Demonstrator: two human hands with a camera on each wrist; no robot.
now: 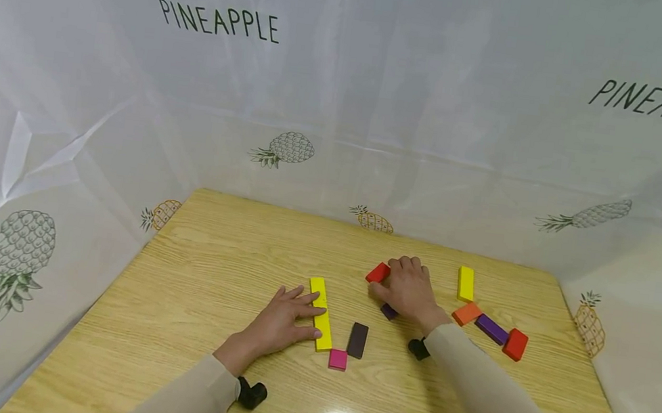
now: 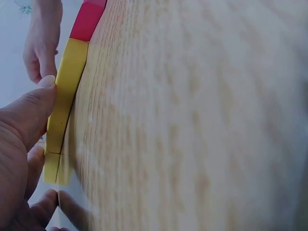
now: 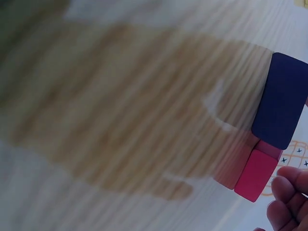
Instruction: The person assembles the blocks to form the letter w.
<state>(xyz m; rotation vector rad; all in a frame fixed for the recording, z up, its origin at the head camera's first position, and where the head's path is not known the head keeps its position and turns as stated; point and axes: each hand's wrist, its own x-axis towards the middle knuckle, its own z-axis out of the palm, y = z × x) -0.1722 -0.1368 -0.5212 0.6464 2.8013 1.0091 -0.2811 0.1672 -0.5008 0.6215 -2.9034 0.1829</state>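
Observation:
My left hand point(image 1: 281, 320) lies beside two yellow blocks point(image 1: 322, 340) set end to end, its spread fingertips and thumb touching them. In the left wrist view, the thumb point(image 2: 36, 108) meets the side of the longer yellow block point(image 2: 67, 96), and a pink block point(image 2: 88, 20) adjoins its end. My right hand point(image 1: 411, 290) is over the table by a red block point(image 1: 378, 272) and a partly covered purple block point(image 1: 389, 311). In the right wrist view, its loosely bent fingers point(image 3: 284, 192) are next to the red block point(image 3: 256, 175), which adjoins the purple block point(image 3: 280, 101).
A dark block point(image 1: 357, 340) lies near the pink block point(image 1: 338, 359). Farther right, a yellow block point(image 1: 466, 283), an orange block point(image 1: 466, 313), a purple block point(image 1: 491, 329) and a red block point(image 1: 515, 345) form a chain. A pineapple-print sheet point(image 1: 343, 99) surrounds the wooden table point(image 1: 229, 242).

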